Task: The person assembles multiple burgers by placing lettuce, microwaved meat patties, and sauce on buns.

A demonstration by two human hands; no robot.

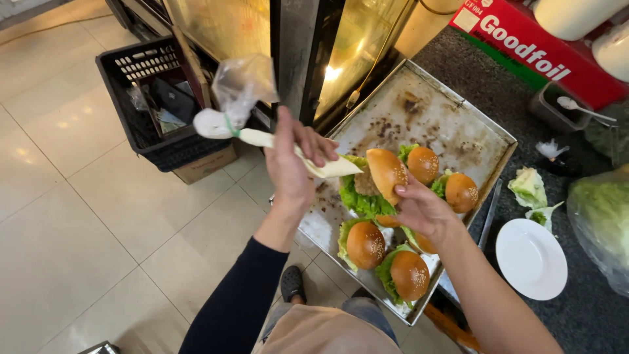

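Note:
My left hand (291,164) grips a clear piping bag (262,134) of pale sauce, its tip pointing at an opened burger. My right hand (422,210) tilts up that burger's top bun (385,172), showing the patty (365,185) on green lettuce (359,203). Several closed sesame burgers on lettuce, such as one (365,244) in front and another (461,191) at the right, sit around it on a worn metal baking tray (419,108).
A white plate (531,259) lies right of the tray on the dark counter, with lettuce scraps (528,187) and a bagged lettuce (603,223) beyond. A red foil box (537,49) lies at the back. A black crate (154,98) stands on the tiled floor.

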